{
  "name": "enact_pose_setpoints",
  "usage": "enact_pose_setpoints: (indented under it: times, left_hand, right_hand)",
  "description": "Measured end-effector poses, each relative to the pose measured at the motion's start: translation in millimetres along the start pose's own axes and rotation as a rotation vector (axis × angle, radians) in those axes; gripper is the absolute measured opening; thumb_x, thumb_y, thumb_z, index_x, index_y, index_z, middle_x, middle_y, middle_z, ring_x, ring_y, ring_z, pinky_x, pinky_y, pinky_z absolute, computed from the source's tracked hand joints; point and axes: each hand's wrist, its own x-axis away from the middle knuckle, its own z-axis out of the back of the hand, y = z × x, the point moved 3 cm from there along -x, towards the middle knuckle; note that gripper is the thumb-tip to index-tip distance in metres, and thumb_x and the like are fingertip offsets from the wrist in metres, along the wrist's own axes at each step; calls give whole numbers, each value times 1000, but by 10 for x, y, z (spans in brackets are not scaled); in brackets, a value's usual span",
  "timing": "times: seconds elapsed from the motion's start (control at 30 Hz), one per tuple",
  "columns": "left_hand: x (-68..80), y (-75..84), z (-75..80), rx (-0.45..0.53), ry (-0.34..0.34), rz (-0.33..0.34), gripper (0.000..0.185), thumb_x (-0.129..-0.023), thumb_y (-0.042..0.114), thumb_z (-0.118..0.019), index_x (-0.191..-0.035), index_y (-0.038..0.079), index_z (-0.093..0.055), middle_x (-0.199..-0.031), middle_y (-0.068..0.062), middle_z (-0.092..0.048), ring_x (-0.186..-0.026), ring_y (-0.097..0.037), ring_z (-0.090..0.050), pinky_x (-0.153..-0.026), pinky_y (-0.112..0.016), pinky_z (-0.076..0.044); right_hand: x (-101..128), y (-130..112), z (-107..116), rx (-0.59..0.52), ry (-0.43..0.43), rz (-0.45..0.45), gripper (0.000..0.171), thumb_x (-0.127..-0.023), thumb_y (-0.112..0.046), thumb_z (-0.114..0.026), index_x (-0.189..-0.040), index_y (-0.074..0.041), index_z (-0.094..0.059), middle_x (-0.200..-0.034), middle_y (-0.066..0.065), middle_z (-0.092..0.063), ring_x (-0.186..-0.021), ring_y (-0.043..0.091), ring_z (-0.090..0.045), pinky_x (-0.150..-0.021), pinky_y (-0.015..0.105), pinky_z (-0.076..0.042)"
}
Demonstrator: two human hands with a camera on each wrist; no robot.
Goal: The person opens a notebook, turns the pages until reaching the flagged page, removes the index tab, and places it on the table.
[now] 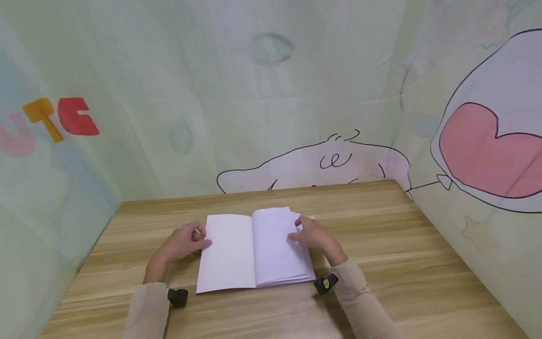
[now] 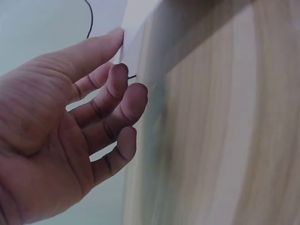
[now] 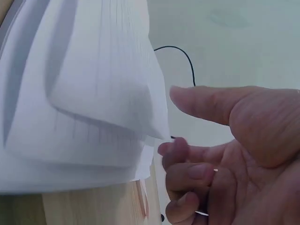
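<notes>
A notebook (image 1: 230, 256) lies spread on the table, a blank white side at left and lined pages (image 1: 275, 245) at right. My left hand (image 1: 186, 241) is at the left edge, thumb over the border and fingers curled beside it. The left wrist view shows that thumb at the white sheet's edge (image 2: 138, 16). At the right edge is my right hand (image 1: 315, 234), its thumb over the lined pages in the head view. Seen from the right wrist, a gap parts the thumb and forefinger of this hand (image 3: 234, 140), near a lifted page corner (image 3: 117, 103).
The wood-grain table (image 1: 381, 245) carries the notebook. Behind it hangs a pale green printed curtain (image 1: 211, 94) with cartoon drawings, which also covers both sides. Small black cameras (image 1: 178, 297) are strapped at both wrists, over beige sleeves (image 1: 146, 310).
</notes>
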Motion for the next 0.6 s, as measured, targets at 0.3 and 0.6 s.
enact_pose_setpoints:
  times: [0.3, 0.6]
  left_hand:
    - [-25, 74, -173, -46, -29, 18, 44, -72, 37, -72, -90, 6, -47, -67, -4, -50, -57, -15, -49, -54, -27, -39]
    - [-115, 152, -293, -160, -5, 5, 40, -71, 39, -71, -83, 9, -47, -67, -2, -45, -61, -15, -43, -55, -28, -35]
  right_hand:
    - [-58, 102, 20, -22, 34, -37, 32, -73, -26, -71, -83, 0, -54, -76, 8, -55, -67, 20, -50, -57, 29, -41]
    - [-182, 277, -8, -46, 24, -70, 22, -78, -19, -65, -78, -1, -53, -70, 7, -50, -60, 18, -47, -49, 26, -38]
